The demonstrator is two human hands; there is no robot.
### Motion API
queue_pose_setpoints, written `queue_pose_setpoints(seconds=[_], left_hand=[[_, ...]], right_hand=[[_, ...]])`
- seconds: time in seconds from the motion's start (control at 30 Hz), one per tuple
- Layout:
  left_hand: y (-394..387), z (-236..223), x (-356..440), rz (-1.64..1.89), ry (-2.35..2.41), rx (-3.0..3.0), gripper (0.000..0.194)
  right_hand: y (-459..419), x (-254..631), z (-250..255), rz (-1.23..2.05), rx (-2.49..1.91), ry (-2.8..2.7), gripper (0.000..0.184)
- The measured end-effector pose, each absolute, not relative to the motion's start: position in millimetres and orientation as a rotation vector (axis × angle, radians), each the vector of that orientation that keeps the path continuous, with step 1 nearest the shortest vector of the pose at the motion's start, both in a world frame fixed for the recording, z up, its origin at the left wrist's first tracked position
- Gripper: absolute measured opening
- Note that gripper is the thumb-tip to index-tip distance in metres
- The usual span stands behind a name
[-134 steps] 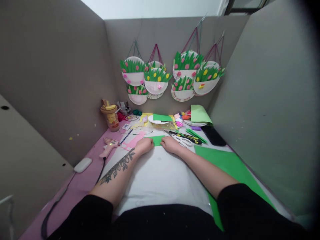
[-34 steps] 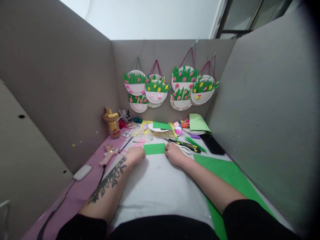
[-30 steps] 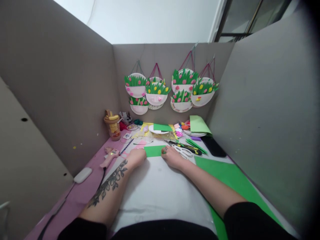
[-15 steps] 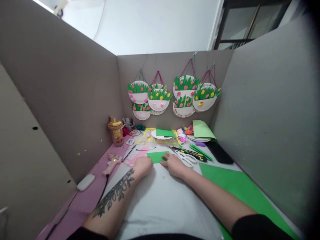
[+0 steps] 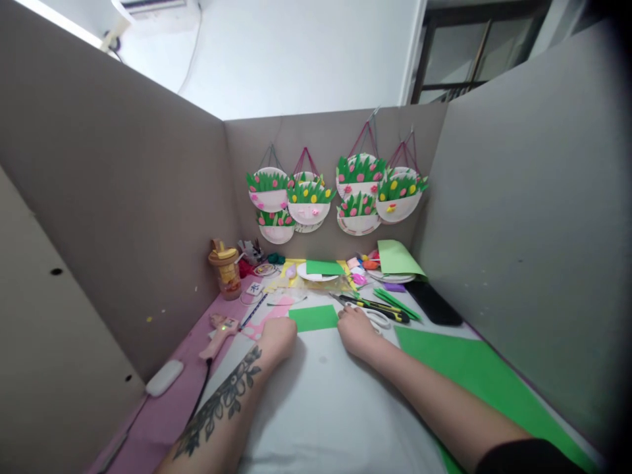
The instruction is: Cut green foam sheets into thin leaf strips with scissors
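Observation:
A small green paper piece [image 5: 313, 318] lies flat on the white work surface between my hands. My left hand [image 5: 279, 338] is closed at its left edge, with the fingertips curled under and the paper's edge apparently pinched in them. At the right edge rests my right hand [image 5: 356, 332], its fingers bent and drawn together. What those fingers hold, if anything, is hidden. White-handled scissors [image 5: 379, 320] lie just beyond the right hand, partly covered by it. Black-and-yellow cutters [image 5: 378, 306] and green paper strips [image 5: 396, 303] are close by.
A large green sheet [image 5: 459, 362] extends under my right forearm. A pink glue gun [image 5: 218, 337] with a black cord lies left, near a drink cup [image 5: 227, 273]. A black phone [image 5: 434, 304] sits right. Decorated paper plates [image 5: 309, 202] hang on the back partition.
My right hand has slid right, off the green paper to its right edge, so more of the paper shows. The left hand stays at the left edge. The camera view has shifted slightly.

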State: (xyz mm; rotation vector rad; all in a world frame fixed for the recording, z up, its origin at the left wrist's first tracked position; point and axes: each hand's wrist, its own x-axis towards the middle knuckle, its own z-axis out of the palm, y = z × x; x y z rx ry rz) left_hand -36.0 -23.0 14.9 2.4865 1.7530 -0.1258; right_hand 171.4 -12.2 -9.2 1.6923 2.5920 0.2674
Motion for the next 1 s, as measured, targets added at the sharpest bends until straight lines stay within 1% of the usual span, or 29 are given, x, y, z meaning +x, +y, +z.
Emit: queue_pose_setpoints(seconds=[0.07,0.2,0.5,1.0], left_hand=[[-22.0,15.0,-34.3,-0.193,1.849,2.502,0.029],[-20.5,12.5,-29.9,-0.134,1.897,2.514,0.029],[-17.2,7.1,-25.5,0.003,1.657,2.680,0.029],[-7.4,-5.4,-23.3,0.212,1.542,2.692,0.028]], right_hand=[[-12.0,170.0,-10.5,0.264,1.668,2.604,0.023],[-11.2,168.5,-15.6,0.314,1.668,2.642,0.024],[-8.8,158.1,-15.2,0.372,1.398,2.805,0.016],[-6.7,159.0,-20.2,0.317,1.444,2.815,0.016]])
